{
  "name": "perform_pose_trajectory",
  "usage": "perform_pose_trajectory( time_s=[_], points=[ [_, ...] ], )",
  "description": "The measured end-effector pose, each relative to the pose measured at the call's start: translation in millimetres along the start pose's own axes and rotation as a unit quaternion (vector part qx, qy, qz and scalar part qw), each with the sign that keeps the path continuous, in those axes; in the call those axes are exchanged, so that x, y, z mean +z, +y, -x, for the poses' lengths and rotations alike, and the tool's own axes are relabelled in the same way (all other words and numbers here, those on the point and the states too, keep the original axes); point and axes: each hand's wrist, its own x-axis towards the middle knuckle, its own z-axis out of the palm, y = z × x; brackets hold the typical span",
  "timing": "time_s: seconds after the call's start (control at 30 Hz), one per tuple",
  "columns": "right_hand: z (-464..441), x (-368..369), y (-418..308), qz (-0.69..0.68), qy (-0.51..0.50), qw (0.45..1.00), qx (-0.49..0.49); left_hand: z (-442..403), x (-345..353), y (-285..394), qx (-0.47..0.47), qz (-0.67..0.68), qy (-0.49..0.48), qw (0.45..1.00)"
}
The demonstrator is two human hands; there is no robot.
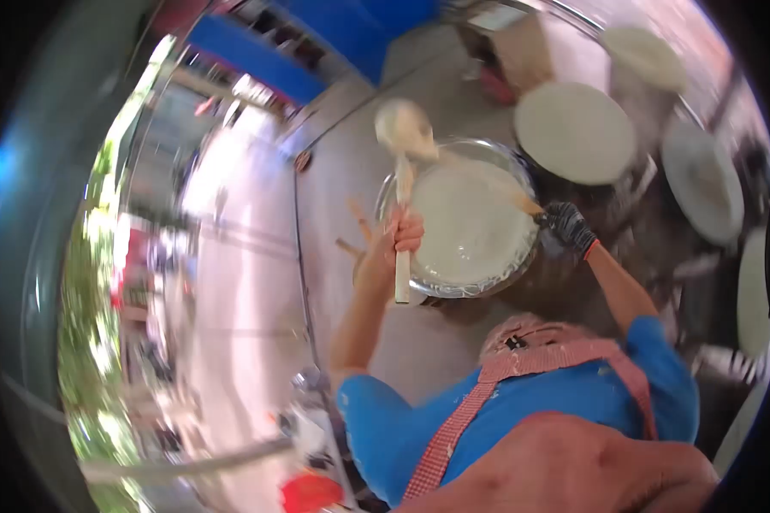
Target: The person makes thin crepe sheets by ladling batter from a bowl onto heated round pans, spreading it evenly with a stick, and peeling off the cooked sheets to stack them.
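A large metal basin (526, 171) holds a pale, creamy liquid. My left hand (406, 231), bare, is wrapped round the pale handle of a ladle (404, 128), whose whitish, blurred head is raised over the basin's far left edge. My right hand (566, 227), in a dark striped glove with a red cuff, is closed at the basin's right side on the end of a light brown wooden stick (526, 203). The stick's other end reaches over or into the liquid; blur hides which.
Round pale discs (575, 132) stand right of the basin, with another (703, 181) farther right. A cardboard box (513, 47) is beyond them. A dark cable (299, 248) runs along the floor on the left. An orange-red object (310, 492) lies at the bottom.
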Motion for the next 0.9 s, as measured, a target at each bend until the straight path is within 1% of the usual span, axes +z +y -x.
perform_pose_trajectory(
  time_s=[0.03, 0.07, 0.1, 0.13, 0.17, 0.2, 0.23, 0.27, 0.3, 0.33, 0.37, 0.4, 0.43, 0.47, 0.5, 0.53, 0.6, 0.67, 0.7, 0.73, 0.8, 0.83, 0.87, 0.9],
  points=[
    [26, -9, 5, 0.075, -0.018, 0.994, 0.071, -11, 5, -9, -0.153, 0.247, 0.033, 0.956],
    [54, -24, 10, 0.148, -0.04, 0.977, 0.15, -26, -1, -18, -0.148, 0.184, 0.028, 0.971],
    [77, -40, 12, 0.188, -0.003, 0.98, 0.066, -37, -7, -28, -0.143, 0.124, 0.015, 0.982],
    [93, -58, 6, 0.188, 0.044, 0.977, 0.092, -39, 3, -30, -0.229, 0.154, -0.062, 0.959],
    [107, -76, -5, 0.163, 0.082, 0.98, 0.083, -45, 19, -29, -0.312, 0.189, -0.131, 0.922],
    [123, -90, -10, 0.137, 0.111, 0.982, 0.074, -61, 36, -34, -0.349, 0.173, -0.131, 0.911],
    [130, -100, 3, 0.196, 0.161, 0.967, 0.031, -74, 50, -42, -0.243, 0.021, -0.217, 0.945],
    [137, -102, 4, -0.123, 0.207, 0.97, 0.042, -87, 63, -56, -0.12, -0.124, -0.306, 0.936],
    [142, -108, 5, -0.424, 0.235, 0.874, 0.029, -104, 75, -73, -0.139, -0.126, -0.319, 0.929],
    [149, -111, 20, -0.414, 0.257, 0.873, 0.025, -121, 86, -91, -0.131, -0.138, -0.291, 0.938],
    [155, -113, 40, -0.273, 0.274, 0.922, -0.02, -136, 97, -110, -0.123, -0.146, -0.26, 0.946],
    [163, -119, 55, -0.123, 0.28, 0.95, -0.057, -149, 112, -129, -0.139, -0.139, -0.273, 0.942],
    [184, -130, 75, 0.058, 0.288, 0.955, -0.033, -163, 124, -156, -0.249, -0.019, -0.24, 0.938],
    [211, -140, 88, 0.234, 0.279, 0.931, -0.004, -174, 134, -184, -0.355, 0.099, -0.193, 0.909],
    [245, -159, 74, 0.191, 0.251, 0.942, 0.116, -188, 147, -213, -0.411, 0.152, -0.166, 0.883],
    [275, -169, 56, 0.139, 0.218, 0.937, 0.235, -201, 153, -246, -0.419, 0.165, -0.169, 0.877],
    [358, -182, 116, 0.275, 0.291, 0.902, 0.158, -235, 159, -310, -0.506, 0.268, -0.078, 0.816],
    [414, -205, 97, 0.287, 0.358, 0.868, 0.191, -261, 171, -363, -0.547, 0.3, -0.14, 0.769],
    [439, -228, 109, 0.367, 0.333, 0.825, 0.271, -264, 195, -382, -0.556, 0.278, -0.156, 0.768],
    [460, -248, 117, 0.443, 0.302, 0.77, 0.347, -267, 222, -396, -0.564, 0.257, -0.17, 0.766],
    [473, -288, 111, 0.341, 0.387, 0.753, 0.409, -290, 259, -413, -0.52, 0.13, -0.226, 0.813],
    [468, -306, 106, 0.34, 0.382, 0.757, 0.407, -310, 274, -421, -0.508, 0.078, -0.23, 0.826],
    [457, -326, 102, 0.339, 0.438, 0.735, 0.392, -329, 291, -426, -0.493, 0.022, -0.238, 0.836],
    [442, -346, 100, 0.337, 0.496, 0.708, 0.372, -341, 311, -431, -0.486, 0.019, -0.246, 0.838]
  ],
)
